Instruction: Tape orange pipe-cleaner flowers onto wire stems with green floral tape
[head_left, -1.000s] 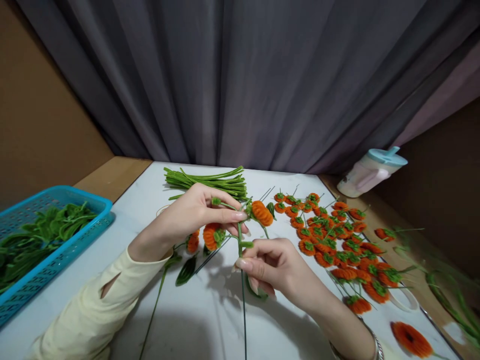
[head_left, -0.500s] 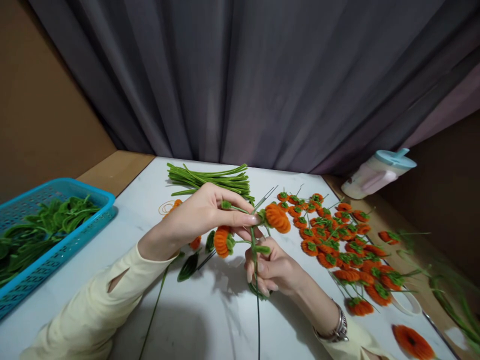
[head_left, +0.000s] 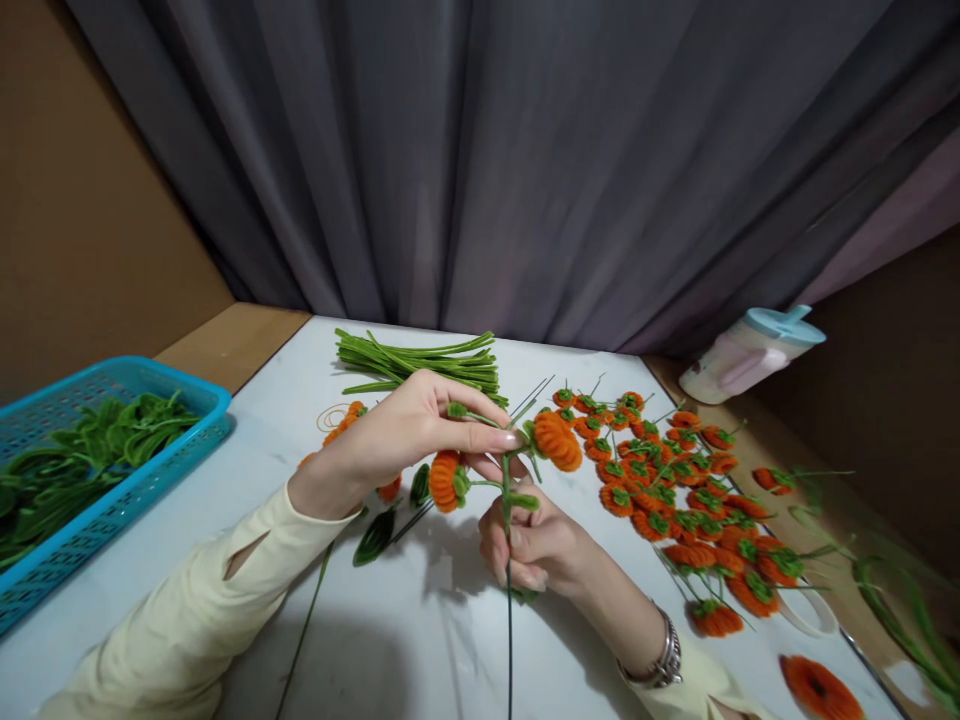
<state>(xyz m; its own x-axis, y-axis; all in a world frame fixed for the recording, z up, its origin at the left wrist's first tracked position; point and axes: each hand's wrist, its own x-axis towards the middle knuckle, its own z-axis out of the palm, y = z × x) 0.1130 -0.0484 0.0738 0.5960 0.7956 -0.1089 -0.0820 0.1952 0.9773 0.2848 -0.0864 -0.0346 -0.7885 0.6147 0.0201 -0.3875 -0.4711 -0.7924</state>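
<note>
Above the table, a thin green branch (head_left: 507,498) carries fuzzy orange persimmon-like fruits with green caps. One fruit (head_left: 556,441) faces right at the top, and another fruit (head_left: 447,481) hangs on the left. My left hand (head_left: 409,425) pinches the branch beside the upper fruit, thumb and fingers pressed together. Just below, my right hand (head_left: 541,545) is closed with a dark green strip (head_left: 510,640) running down from its fingers to the bottom edge. A short green fuzzy piece (head_left: 523,501) sticks out between the hands. The right fingertips are partly hidden.
A blue basket (head_left: 217,412) of green fuzzy leaves stands left. Green fuzzy stems (head_left: 420,360) lie at the back. Many orange fruits (head_left: 664,470) cover the right side, near a tumbler (head_left: 742,360). Dark green leaves (head_left: 375,537) lie below my left wrist.
My right hand has shifted slightly left, and the strip below it has swung slightly left too. My left hand keeps its pinch on the branch.
</note>
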